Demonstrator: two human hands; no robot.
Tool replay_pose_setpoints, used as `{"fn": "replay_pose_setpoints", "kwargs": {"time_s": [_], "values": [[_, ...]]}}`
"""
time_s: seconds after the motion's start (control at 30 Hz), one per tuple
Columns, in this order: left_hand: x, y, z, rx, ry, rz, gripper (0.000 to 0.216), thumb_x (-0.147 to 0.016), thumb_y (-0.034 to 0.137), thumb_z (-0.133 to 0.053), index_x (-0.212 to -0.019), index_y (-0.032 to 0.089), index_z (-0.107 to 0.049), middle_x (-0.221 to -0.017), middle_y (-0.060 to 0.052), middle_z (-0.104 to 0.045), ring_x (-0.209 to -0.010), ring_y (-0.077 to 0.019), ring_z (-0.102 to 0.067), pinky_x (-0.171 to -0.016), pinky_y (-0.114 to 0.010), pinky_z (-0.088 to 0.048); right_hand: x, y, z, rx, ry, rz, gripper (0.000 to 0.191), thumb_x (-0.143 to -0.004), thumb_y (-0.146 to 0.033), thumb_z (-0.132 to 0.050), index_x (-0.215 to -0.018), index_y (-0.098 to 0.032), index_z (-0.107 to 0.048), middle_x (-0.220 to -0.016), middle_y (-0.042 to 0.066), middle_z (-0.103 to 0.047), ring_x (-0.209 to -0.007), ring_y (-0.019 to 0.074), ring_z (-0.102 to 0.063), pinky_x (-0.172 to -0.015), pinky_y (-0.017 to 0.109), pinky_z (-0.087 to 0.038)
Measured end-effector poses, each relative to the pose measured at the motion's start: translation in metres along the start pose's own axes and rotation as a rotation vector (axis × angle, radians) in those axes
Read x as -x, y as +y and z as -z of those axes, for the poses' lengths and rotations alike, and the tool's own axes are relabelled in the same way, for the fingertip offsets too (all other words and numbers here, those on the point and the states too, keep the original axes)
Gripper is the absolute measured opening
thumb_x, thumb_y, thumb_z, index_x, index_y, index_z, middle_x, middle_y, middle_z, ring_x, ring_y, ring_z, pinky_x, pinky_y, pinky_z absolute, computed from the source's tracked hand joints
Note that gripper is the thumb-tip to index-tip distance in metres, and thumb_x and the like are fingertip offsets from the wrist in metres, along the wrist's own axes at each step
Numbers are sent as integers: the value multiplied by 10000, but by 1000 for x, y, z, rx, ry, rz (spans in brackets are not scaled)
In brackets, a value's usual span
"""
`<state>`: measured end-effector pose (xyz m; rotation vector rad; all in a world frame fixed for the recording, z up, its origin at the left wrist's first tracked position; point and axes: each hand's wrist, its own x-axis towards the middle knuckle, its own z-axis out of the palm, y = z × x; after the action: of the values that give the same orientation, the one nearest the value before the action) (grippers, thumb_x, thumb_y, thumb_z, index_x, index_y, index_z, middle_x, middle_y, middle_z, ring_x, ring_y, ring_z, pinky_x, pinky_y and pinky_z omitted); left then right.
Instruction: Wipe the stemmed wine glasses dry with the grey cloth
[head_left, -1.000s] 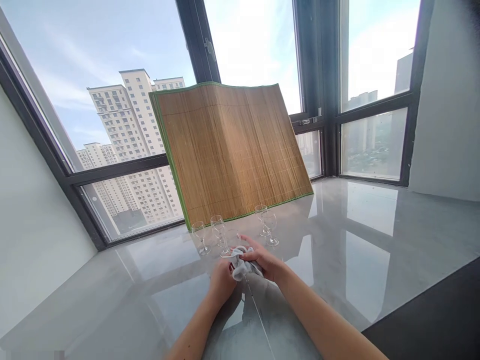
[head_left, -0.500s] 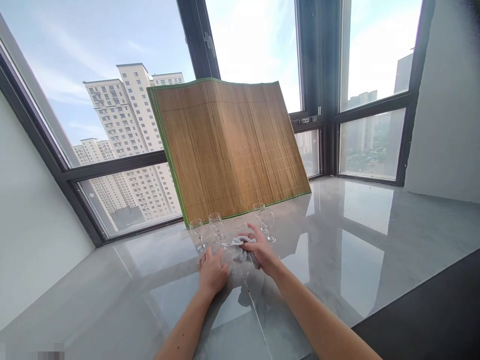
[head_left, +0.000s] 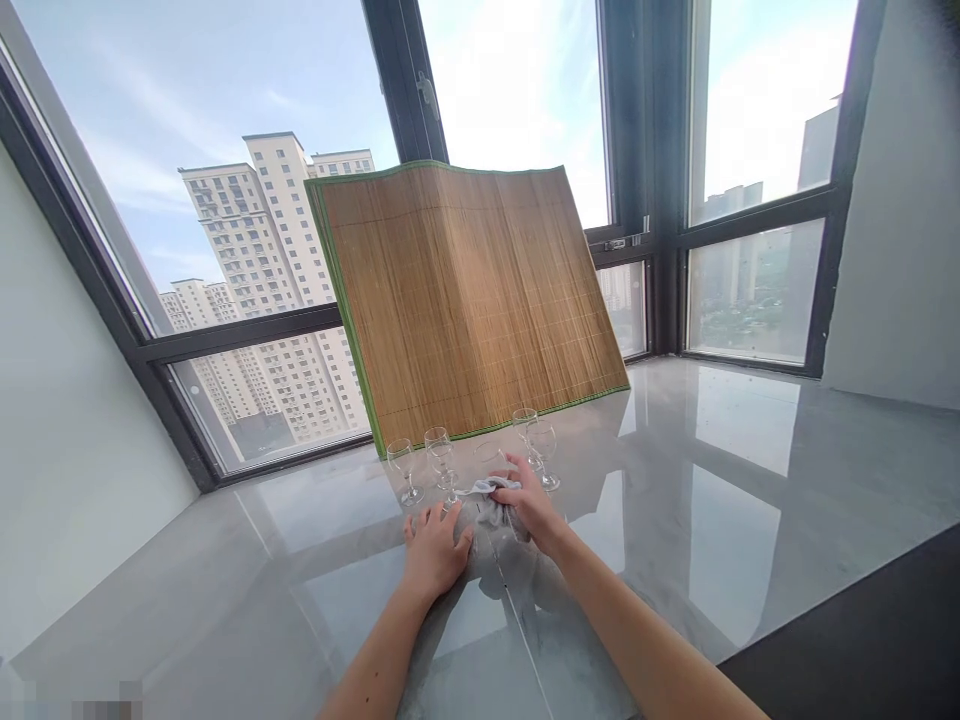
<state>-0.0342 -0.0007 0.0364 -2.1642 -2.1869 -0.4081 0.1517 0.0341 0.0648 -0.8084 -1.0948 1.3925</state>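
My right hand [head_left: 534, 508] is closed on a crumpled light grey cloth [head_left: 493, 494]. Just beyond the cloth shows the rim of a clear stemmed glass [head_left: 490, 456]; its lower part is hidden, so I cannot tell whether the hand grips it too. Low over the glossy counter, my left hand [head_left: 436, 552] has its fingers apart and holds nothing visible. Beyond it stand a clear stemmed glass [head_left: 402, 460] at the left and further stemmed glasses [head_left: 438, 450] beside it. Two more stemmed glasses [head_left: 541, 445] stand upright behind my right hand.
A folded bamboo mat [head_left: 472, 290] with green edging leans against the window behind the glasses. The shiny grey counter [head_left: 300, 590] reflects the panes and ends at a dark edge on the right. Dark window frames [head_left: 664, 180] surround the back.
My left hand has shifted slightly right, its fingers more spread. My right hand keeps the cloth. The whole view has drifted a little to the right.
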Motion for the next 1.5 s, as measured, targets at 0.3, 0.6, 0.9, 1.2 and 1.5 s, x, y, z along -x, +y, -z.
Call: {"fn": "replay_pose_setpoints", "kwargs": {"time_s": [0.3,0.6,0.9,1.2,1.5], "values": [[1,0,6,10,-7,-21,401,-881,457,-457,-1182,267,-641,-1462,-67,-499,-1366,-324,-381,-1158,-601,-144,7,2,-5,-34,-32,35,785,-529,-217,-747,-1257,-233,-452,-1018,50,-647,-794,196,-642,-719,312,-463],[4,8,14,-28,120,7,295,-854,363,-512,-1053,209,-665,-1119,-104,-683,-1165,-298,-526,-1081,-506,-269,7,6,18,-19,-4,120,784,-529,-211,-733,-1257,-233,-441,-973,33,-635,-758,188,-635,-681,305,-464],[3,14,22,53,202,131,234,-860,356,-469,-689,221,-554,-803,-71,-667,-983,-273,-577,-928,-411,-362,28,-13,54,3,121,119,787,-584,-260,-767,-1283,-238,-405,-1037,55,-641,-830,229,-656,-690,330,-496],[-7,4,21,289,162,371,223,-823,448,-488,-839,227,-511,-864,-81,-662,-997,-295,-587,-828,-378,-413,20,-6,67,152,363,230,776,-590,-312,-753,-1279,-204,-413,-990,49,-651,-870,244,-651,-778,365,-495],[-13,3,4,350,181,357,445,-819,418,-527,-1193,186,-463,-1004,-77,-658,-1043,-271,-597,-869,-362,-433,10,1,73,245,437,229,790,-587,-313,-725,-1298,-201,-401,-1080,80,-624,-970,262,-626,-885,408,-470]]}}
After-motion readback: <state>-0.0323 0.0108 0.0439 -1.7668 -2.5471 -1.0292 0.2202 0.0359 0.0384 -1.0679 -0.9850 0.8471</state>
